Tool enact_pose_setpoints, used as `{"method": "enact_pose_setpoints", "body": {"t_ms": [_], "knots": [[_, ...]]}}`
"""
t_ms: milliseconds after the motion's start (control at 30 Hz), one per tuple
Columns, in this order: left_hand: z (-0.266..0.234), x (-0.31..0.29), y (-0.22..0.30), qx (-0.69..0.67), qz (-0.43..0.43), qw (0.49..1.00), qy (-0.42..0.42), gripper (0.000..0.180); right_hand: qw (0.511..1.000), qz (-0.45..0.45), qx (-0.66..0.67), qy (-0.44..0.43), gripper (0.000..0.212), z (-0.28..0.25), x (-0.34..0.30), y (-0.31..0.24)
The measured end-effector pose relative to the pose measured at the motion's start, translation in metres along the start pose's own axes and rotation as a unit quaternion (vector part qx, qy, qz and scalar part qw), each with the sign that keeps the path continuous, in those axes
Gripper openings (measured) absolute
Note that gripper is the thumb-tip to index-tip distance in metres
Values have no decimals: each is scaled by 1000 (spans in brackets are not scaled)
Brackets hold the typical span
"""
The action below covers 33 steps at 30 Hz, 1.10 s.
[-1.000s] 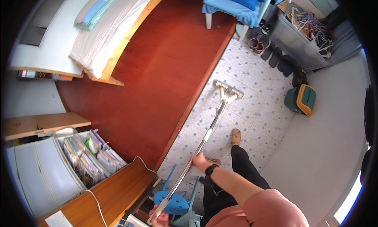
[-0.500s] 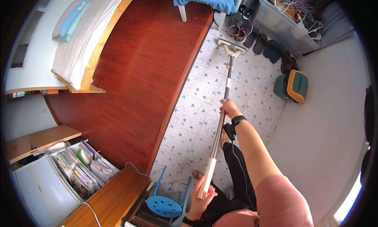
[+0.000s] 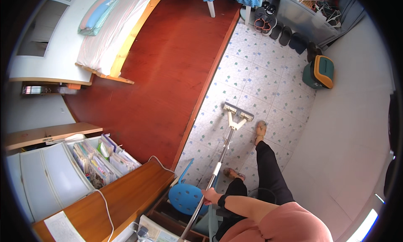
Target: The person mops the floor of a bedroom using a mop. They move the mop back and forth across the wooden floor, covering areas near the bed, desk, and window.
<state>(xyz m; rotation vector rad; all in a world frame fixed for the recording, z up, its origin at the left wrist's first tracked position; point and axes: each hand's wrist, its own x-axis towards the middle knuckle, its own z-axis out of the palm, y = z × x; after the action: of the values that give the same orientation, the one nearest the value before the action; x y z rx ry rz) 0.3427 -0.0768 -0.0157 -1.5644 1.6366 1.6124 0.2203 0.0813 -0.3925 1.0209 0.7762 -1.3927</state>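
Note:
A sponge mop (image 3: 227,144) with a long metal pole and a white forked head slants across the tiled floor (image 3: 260,89). Its wide head (image 3: 238,112) rests on the tiles, ahead of my feet. My right hand (image 3: 210,196) is wrapped round the pole, low in the picture beside a blue chair (image 3: 184,198) with round holes in its seat. The pole's near end runs out past the lower edge. My left hand is out of sight.
A raised red wooden floor (image 3: 168,70) borders the tiles on the left. Several shoes (image 3: 286,35) line the far end, before a clear plastic bin (image 3: 294,15) of hangers. A green and yellow box (image 3: 321,72) stands by the right wall. A wooden desk (image 3: 105,200) lies near left.
The mop head has come back from near the shoes toward my feet. My right hand moved down and left with the pole. My left hand has left the picture. The view has shifted.

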Motion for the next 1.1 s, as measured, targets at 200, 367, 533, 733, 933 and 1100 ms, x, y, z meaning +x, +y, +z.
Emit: {"method": "enact_pose_setpoints", "body": {"t_ms": [200,367,533,733,933,1100], "knots": [[1,26,-30,398,125,908,37,24,988,-103,93,63,34,-21,-7,-6],[123,107,3,236,12,968,-89,25,949,-214,130,192,32,-146,-6,-126],[332,155,44,142,-144,958,-202,39,893,-322,195,247,26,-319,-41,-278],[560,135,81,253,22,891,-376,42,826,-368,151,399,21,-489,-132,-410],[563,106,122,339,-27,871,-355,38,857,-335,114,375,30,-467,-163,-395],[494,121,174,389,-38,856,-338,35,876,-319,145,331,32,-396,-155,-356]]}}
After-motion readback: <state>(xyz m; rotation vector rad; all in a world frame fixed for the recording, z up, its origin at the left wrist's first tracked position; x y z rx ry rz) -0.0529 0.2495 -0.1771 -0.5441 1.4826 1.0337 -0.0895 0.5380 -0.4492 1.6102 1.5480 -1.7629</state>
